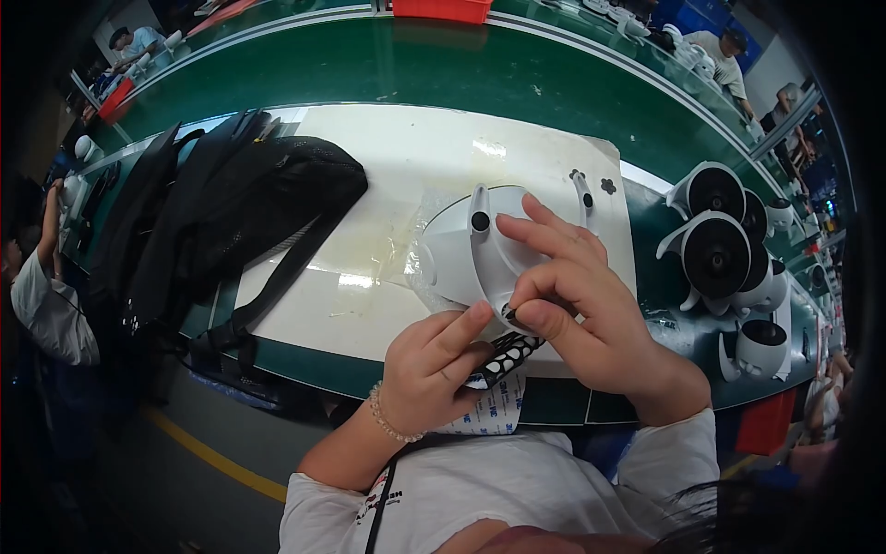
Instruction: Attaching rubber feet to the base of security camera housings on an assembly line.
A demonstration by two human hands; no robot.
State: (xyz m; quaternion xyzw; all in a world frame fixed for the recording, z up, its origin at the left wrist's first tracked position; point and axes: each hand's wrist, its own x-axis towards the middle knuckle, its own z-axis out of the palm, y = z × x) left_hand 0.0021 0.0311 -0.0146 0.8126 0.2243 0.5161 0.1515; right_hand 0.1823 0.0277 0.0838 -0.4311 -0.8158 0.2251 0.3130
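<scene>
A white plastic part with curved legs lies in front of me on clear plastic wrap. One leg tip carries a round black pad. My right hand pinches thumb and forefinger on a small black pad at the near leg's tip, its other fingers raised over the part. My left hand is closed round a black sheet with rows of white round holes, its forefinger reaching toward that tip. Below hangs white backing paper with blue print.
A black mesh bag with straps covers the left of the white board. White parts with black discs are stacked at right. Flower-shaped dark pieces lie on the board's far right. A green conveyor runs behind; other people work nearby.
</scene>
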